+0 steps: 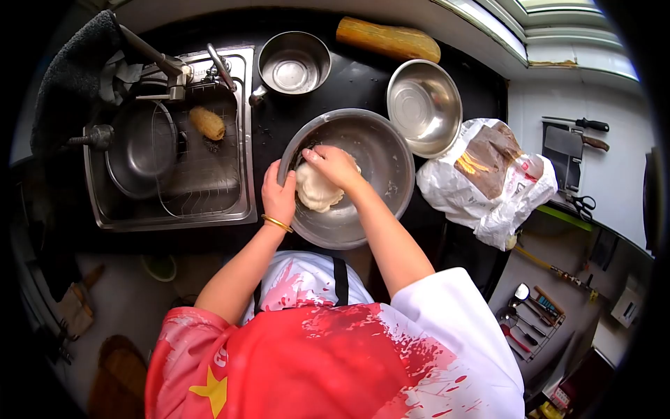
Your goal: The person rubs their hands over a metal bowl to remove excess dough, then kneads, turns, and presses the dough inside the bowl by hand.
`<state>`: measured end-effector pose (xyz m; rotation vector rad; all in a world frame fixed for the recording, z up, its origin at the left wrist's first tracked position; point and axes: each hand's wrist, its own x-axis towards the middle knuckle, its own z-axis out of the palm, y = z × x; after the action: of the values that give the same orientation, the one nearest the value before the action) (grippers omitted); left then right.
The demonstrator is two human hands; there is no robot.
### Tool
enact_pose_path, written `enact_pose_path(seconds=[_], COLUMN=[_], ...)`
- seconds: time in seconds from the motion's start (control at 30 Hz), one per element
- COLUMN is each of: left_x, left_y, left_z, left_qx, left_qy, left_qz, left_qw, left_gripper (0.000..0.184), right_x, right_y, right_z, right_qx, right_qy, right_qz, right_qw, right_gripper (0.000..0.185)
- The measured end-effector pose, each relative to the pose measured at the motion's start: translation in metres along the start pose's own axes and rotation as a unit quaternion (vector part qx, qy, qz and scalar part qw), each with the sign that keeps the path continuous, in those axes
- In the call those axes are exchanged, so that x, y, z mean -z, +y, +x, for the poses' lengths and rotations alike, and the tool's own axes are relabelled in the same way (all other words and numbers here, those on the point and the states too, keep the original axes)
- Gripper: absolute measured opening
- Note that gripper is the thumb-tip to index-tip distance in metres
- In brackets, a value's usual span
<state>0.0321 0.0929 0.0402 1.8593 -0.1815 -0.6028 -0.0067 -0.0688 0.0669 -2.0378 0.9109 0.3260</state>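
A pale lump of dough (318,190) lies in the left part of a wide metal mixing bowl (387,167). My right hand (333,166) rests over the dough, its fingers curled at the far left edge of the lump. At the bowl's left rim is my left hand (280,194), holding the rim with the thumb on the inner side, close to the dough. The dough's upper part is hidden under my right hand. Smears of flour or dough mark the bowl's inner wall.
Left is a steel sink (244,140) with a pan (139,150), a wire rack (202,181) and a brown root-like piece (207,123). Behind stand a metal pot (294,63) and long squash (387,40). Right are a smaller bowl (424,108) and plastic bag (481,181).
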Motion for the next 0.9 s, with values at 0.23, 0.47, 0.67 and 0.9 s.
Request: enact_pose_path(seconds=[0.23, 0.47, 0.67, 0.9], left_x=[-0.001, -0.004, -0.004, -0.002], left_y=[0.005, 0.006, 0.009, 0.004], left_z=[0.0, 0.001, 0.002, 0.003], left_qx=[0.015, 0.022, 0.031, -0.019], left_qy=[-0.005, 0.004, -0.014, -0.015], left_qz=[-0.033, -0.039, -0.023, -0.004], left_qw=[0.999, 0.999, 0.999, 1.0], left_gripper=[0.032, 0.031, 0.031, 0.035], right_x=[0.006, -0.014, -0.036, -0.045], right_y=[-0.009, 0.021, 0.018, 0.007], right_z=[-0.075, -0.078, -0.051, 0.001], right_qx=[0.183, 0.427, 0.345, 0.217], right_qy=[0.083, 0.068, 0.137, 0.108], right_qz=[-0.16, -0.164, -0.228, -0.192], right_qw=[0.966, 0.887, 0.9, 0.951], right_gripper=[0.021, 0.019, 0.013, 0.024])
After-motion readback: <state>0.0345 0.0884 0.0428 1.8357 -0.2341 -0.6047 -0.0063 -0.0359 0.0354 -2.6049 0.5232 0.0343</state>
